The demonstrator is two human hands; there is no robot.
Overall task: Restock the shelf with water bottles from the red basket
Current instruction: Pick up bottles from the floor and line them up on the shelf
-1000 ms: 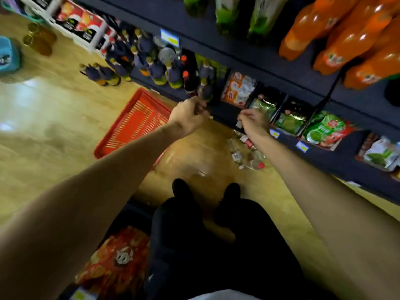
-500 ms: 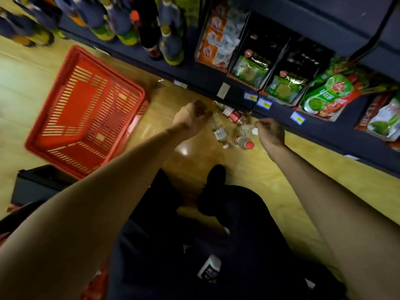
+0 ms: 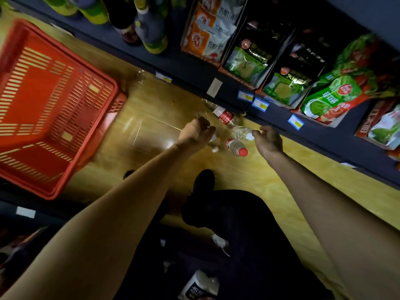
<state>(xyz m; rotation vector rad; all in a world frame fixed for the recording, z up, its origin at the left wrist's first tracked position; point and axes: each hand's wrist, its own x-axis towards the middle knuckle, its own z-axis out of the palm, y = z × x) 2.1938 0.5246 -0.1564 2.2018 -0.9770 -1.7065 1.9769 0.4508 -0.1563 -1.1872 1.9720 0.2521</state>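
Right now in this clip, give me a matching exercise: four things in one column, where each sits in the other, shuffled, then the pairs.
Things
1. red basket
2. red-capped water bottle
3. green snack bags
4. dark glass bottles

Places
A. on the floor between the two hands
B. on the lower shelf, far right
C. on the floor, far left
D. on the shelf, just above the basket

Pairs: 1-C, 2-A, 3-B, 4-D
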